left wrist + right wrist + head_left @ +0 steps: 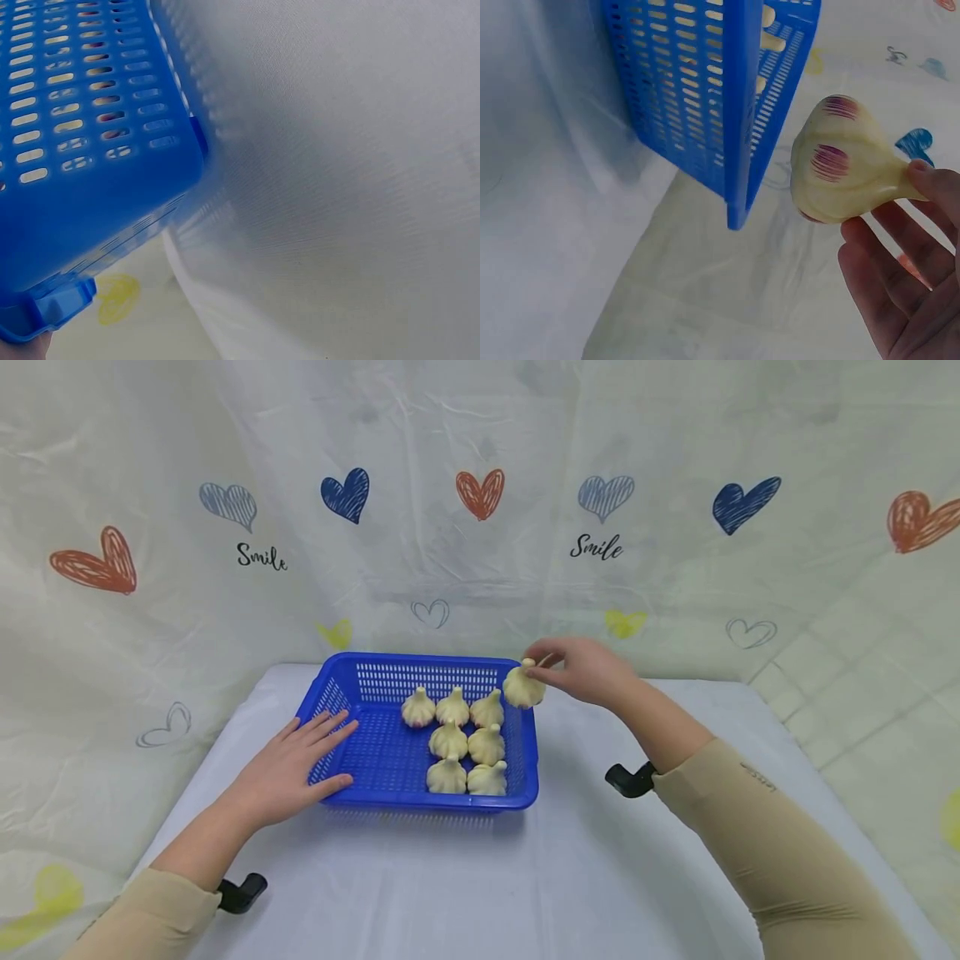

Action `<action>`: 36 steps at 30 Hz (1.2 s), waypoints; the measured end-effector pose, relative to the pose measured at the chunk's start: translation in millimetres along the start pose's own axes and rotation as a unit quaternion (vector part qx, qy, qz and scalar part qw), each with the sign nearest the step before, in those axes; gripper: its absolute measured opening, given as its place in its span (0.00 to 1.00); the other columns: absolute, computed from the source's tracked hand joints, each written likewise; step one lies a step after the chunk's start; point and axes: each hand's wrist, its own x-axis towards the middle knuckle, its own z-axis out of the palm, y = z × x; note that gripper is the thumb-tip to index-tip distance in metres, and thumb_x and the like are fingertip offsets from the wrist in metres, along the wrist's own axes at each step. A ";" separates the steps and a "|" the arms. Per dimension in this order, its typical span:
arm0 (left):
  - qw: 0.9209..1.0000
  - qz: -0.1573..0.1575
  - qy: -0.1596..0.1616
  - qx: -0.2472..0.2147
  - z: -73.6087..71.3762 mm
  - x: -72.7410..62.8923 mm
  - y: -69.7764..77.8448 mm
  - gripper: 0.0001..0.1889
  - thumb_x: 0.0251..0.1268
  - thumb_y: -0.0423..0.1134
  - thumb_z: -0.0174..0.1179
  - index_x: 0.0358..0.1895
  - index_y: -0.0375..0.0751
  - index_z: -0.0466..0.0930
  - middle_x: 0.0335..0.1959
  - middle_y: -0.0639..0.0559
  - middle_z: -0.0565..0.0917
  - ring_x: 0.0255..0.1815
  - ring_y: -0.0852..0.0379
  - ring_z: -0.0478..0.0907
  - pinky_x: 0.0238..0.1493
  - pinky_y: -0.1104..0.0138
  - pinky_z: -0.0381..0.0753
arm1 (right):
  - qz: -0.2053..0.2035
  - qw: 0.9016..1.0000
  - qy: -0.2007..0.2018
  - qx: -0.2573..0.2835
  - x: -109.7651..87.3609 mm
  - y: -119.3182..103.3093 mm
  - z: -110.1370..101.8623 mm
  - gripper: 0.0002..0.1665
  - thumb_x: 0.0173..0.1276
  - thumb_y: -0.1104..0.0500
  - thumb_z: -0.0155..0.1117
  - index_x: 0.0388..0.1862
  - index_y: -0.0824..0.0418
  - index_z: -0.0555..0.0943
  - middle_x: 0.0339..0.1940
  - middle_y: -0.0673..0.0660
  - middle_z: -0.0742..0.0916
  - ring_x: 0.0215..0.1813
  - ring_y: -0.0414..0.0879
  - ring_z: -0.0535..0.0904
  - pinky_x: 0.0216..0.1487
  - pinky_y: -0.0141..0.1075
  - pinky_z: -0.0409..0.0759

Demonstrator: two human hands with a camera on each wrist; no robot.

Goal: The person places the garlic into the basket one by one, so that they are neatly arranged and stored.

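Note:
A garlic bulb [523, 686] hangs by its stem from my right hand [588, 670], pinched between thumb and fingers above the right rim of a blue plastic basket [420, 799]. In the right wrist view the same garlic bulb [844, 165] shows purple streaks on its pale skin, apart from the basket wall [739, 112]. My left hand [296, 770] lies with fingers spread over the basket's left rim, holding nothing. Several more garlic bulbs [448, 741] stand in the right part of the basket, stems up. The left wrist view shows mostly the slotted basket side [97, 150].
The basket stands on a table with a white cloth [450, 893]. Behind it hangs a pale sheet [420, 427] printed with hearts and words. A black curved piece [630, 781] sticks out by the right wrist, and a similar black piece [243, 893] by the left.

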 end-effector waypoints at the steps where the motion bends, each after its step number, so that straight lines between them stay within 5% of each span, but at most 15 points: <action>1: 1.000 0.000 0.000 -0.001 0.3 -0.3 0.0 0.41 0.68 0.67 0.52 0.79 0.52 0.55 0.79 0.48 0.56 0.79 0.40 0.49 0.77 0.43 0.44 | -0.005 1.000 -0.004 -0.004 4.0 -4.9 1.1 0.19 0.72 0.42 0.62 0.56 0.47 0.83 0.52 0.51 0.87 0.57 0.51 0.81 0.52 0.50 0.82; 18: 1.000 -0.006 -0.004 0.000 1.4 0.6 -0.9 0.42 0.67 0.65 0.54 0.79 0.52 0.55 0.80 0.48 0.55 0.80 0.41 0.48 0.77 0.43 0.43 | -0.109 0.993 -0.048 -0.020 59.6 -72.1 27.3 0.16 0.72 0.44 0.62 0.54 0.46 0.83 0.47 0.44 0.87 0.50 0.40 0.83 0.49 0.38 0.82; 30: 1.000 -0.007 -0.005 0.001 -1.5 1.6 -0.4 0.42 0.67 0.65 0.54 0.79 0.53 0.55 0.80 0.49 0.55 0.80 0.42 0.47 0.77 0.44 0.43 | -0.190 0.972 -0.094 -0.101 83.4 -100.6 65.8 0.13 0.74 0.49 0.60 0.52 0.48 0.84 0.45 0.44 0.88 0.46 0.38 0.82 0.48 0.33 0.80; 36: 1.000 -0.010 -0.005 0.003 0.0 1.5 0.3 0.42 0.67 0.66 0.55 0.79 0.53 0.55 0.80 0.49 0.55 0.80 0.42 0.47 0.77 0.44 0.43 | -0.187 0.964 -0.136 -0.132 91.5 -109.4 87.4 0.14 0.75 0.51 0.59 0.55 0.49 0.83 0.49 0.46 0.87 0.50 0.39 0.81 0.50 0.33 0.81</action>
